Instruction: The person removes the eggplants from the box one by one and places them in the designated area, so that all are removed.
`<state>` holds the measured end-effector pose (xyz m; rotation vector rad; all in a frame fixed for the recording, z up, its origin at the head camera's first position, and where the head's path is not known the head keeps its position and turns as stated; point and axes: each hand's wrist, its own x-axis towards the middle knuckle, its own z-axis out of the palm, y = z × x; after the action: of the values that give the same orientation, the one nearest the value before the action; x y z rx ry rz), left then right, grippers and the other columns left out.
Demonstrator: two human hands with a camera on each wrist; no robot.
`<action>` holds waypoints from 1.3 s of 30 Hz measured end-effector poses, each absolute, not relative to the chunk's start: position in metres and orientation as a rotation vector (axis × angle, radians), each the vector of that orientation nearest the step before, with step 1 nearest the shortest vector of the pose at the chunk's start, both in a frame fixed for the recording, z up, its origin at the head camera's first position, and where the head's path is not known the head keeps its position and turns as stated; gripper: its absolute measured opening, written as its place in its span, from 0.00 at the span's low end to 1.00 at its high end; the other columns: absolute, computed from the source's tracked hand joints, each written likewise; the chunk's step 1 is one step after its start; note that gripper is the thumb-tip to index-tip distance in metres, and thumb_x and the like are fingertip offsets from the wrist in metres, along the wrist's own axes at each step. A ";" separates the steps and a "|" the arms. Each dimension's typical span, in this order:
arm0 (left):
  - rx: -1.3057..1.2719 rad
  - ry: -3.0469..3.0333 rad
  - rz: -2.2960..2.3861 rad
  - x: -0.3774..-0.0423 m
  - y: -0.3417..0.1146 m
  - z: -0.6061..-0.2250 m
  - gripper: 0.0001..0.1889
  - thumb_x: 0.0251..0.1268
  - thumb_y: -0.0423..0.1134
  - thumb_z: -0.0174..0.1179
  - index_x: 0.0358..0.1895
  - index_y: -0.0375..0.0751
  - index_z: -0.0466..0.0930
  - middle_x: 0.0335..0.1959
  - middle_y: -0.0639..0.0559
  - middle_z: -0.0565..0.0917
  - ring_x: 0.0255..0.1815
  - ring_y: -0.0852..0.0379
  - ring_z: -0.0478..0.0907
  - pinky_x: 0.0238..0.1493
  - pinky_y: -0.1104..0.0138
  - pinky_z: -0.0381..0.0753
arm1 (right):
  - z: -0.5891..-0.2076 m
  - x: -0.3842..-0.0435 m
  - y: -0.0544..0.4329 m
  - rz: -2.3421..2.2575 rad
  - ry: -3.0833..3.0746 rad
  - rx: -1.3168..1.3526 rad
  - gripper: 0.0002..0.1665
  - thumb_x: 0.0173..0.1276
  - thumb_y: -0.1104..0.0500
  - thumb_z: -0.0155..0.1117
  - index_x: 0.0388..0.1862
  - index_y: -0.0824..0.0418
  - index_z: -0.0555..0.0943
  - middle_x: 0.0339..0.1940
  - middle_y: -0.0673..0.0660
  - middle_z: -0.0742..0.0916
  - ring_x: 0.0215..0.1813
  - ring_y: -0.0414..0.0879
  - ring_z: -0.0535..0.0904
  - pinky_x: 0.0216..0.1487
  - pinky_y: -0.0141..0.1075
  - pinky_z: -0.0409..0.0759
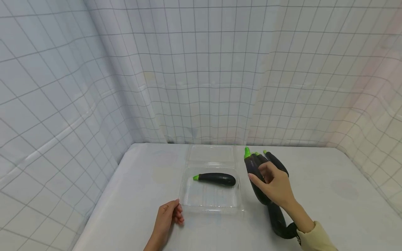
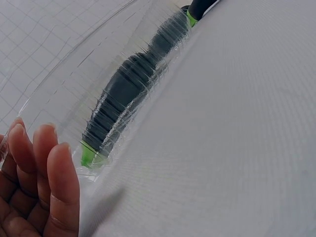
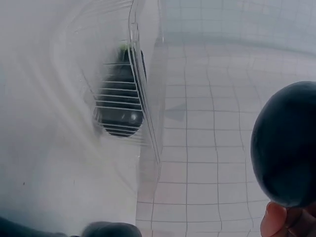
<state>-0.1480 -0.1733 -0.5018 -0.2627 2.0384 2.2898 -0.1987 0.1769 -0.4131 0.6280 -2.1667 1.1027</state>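
Note:
In the head view my right hand (image 1: 276,184) holds a dark eggplant (image 1: 253,174) with a bright green stem, above the table to the right of a clear plastic box. The eggplant's rounded end (image 3: 289,148) fills the right side of the right wrist view. Inside the open box (image 1: 210,209) lies another eggplant (image 1: 216,179), stem to the left. My left hand (image 1: 166,218) pinches the box's near left corner, its other fingers (image 2: 63,182) loosely bent. Through the ribbed wall, the left wrist view shows the boxed eggplant (image 2: 123,89).
More eggplants (image 1: 277,162) lie behind and beneath my right hand, partly hidden by it. A dark eggplant (image 1: 276,219) and a black band lie near my right wrist. The box's lid (image 1: 211,153) lies folded back. Grid-patterned curtains (image 1: 204,69) surround the white table (image 1: 125,209).

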 end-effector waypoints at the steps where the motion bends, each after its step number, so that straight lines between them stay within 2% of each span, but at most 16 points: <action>1: -0.264 2.038 2.291 -0.148 -0.173 -0.502 0.18 0.71 0.41 0.50 0.22 0.35 0.73 0.15 0.50 0.73 0.14 0.58 0.74 0.19 0.67 0.80 | -0.414 -0.197 0.179 1.096 -2.177 0.615 0.18 0.49 0.62 0.77 0.36 0.56 0.77 0.19 0.42 0.74 0.16 0.36 0.64 0.18 0.26 0.63; 7: -0.275 2.033 2.296 -0.148 -0.173 -0.502 0.18 0.71 0.41 0.50 0.22 0.35 0.73 0.15 0.50 0.73 0.14 0.58 0.74 0.20 0.67 0.79 | -0.416 -0.188 0.194 1.076 -2.275 0.512 0.17 0.51 0.61 0.76 0.34 0.57 0.76 0.19 0.44 0.75 0.15 0.37 0.64 0.17 0.28 0.64; 12: -0.272 2.031 2.296 -0.148 -0.173 -0.502 0.17 0.71 0.41 0.50 0.23 0.35 0.73 0.15 0.50 0.73 0.15 0.58 0.74 0.20 0.67 0.80 | -0.419 -0.178 0.209 1.020 -2.454 0.360 0.15 0.57 0.54 0.72 0.36 0.57 0.76 0.23 0.45 0.77 0.19 0.37 0.68 0.19 0.31 0.67; 16: -0.266 2.032 2.290 -0.148 -0.172 -0.501 0.17 0.71 0.41 0.50 0.23 0.35 0.73 0.15 0.50 0.73 0.15 0.58 0.74 0.20 0.67 0.79 | -0.421 -0.173 0.223 0.966 -2.601 0.260 0.18 0.62 0.48 0.68 0.39 0.58 0.75 0.28 0.47 0.80 0.24 0.39 0.72 0.23 0.33 0.71; 21: -0.254 2.042 2.287 -0.148 -0.171 -0.500 0.17 0.71 0.40 0.49 0.23 0.35 0.73 0.15 0.50 0.73 0.14 0.59 0.74 0.19 0.68 0.79 | -0.425 -0.170 0.237 0.905 -2.728 0.183 0.22 0.62 0.43 0.65 0.39 0.61 0.75 0.28 0.49 0.81 0.28 0.41 0.75 0.26 0.35 0.73; 30: -0.246 2.041 2.297 -0.148 -0.171 -0.500 0.17 0.71 0.39 0.49 0.23 0.34 0.73 0.15 0.49 0.73 0.15 0.58 0.74 0.19 0.67 0.79 | -0.435 -0.163 0.253 0.859 -2.856 0.174 0.22 0.62 0.42 0.65 0.36 0.60 0.75 0.26 0.50 0.79 0.24 0.42 0.72 0.26 0.36 0.71; 39: -0.260 2.032 2.297 -0.148 -0.172 -0.500 0.17 0.71 0.41 0.50 0.23 0.35 0.73 0.15 0.49 0.73 0.15 0.58 0.74 0.19 0.67 0.79 | -0.448 -0.159 0.262 0.833 -3.031 0.120 0.28 0.63 0.37 0.61 0.39 0.62 0.75 0.27 0.51 0.79 0.24 0.43 0.71 0.26 0.37 0.70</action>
<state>-0.1481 -0.1715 -0.4999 -0.2603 2.0315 2.2972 -0.1589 0.2623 -0.4483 0.1204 -3.0310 0.8332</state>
